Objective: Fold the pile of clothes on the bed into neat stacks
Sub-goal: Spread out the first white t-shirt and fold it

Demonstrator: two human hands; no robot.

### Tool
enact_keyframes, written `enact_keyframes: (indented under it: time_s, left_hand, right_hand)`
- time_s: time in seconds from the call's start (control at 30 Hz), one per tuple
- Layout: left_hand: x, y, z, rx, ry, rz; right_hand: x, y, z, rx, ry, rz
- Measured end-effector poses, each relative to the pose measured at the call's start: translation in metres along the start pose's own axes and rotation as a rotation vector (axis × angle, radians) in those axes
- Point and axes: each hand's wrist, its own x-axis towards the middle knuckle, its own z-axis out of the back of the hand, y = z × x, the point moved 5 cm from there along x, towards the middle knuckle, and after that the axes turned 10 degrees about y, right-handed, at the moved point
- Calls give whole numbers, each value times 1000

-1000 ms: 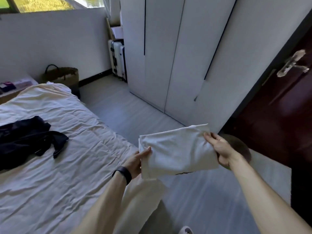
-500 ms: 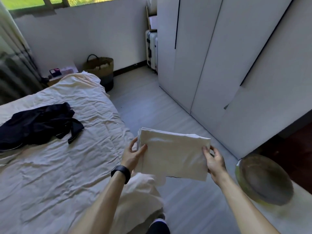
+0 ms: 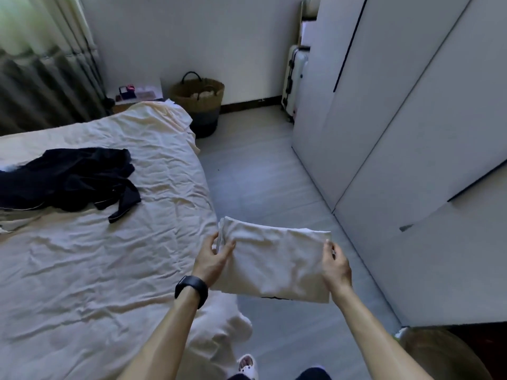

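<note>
Folded white garment between both hands

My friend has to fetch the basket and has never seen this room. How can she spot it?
Find the bed and follow it to its far corner. On the floor beside that corner, against the wall, stands the basket. It is round, woven and brown with a dark loop handle, unlike the tall white suitcase to its right.

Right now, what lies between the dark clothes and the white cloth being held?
Only wrinkled sheet lies between the dark clothes and the cloth, as the head view shows.
</note>
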Motion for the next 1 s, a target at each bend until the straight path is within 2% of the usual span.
enact_keyframes:
  time_s: [0.13,0.27,0.47,0.8,0.9,1.0]
  left_hand:
    - [23,-8,-16,140,-155,-20]
    - [50,-4,-34,33,-349,55]
    - [50,-1,-56,-110,-688,193]
    - [24,36,-42,-382,-1111,377]
    - [31,56,-33,-460,-1208,433]
    - [50,76,-16,-538,-1244,464]
  right_hand:
    - [51,17,-2,-172,-2,49]
    - [122,39,-7,-243,62,131]
    - [203,102,-40,-364,323,323]
    - [215,177,-194,-632,830,582]
    - [211,190,-244,-717,909,680]
    - [218,191,-291,-802,961,683]
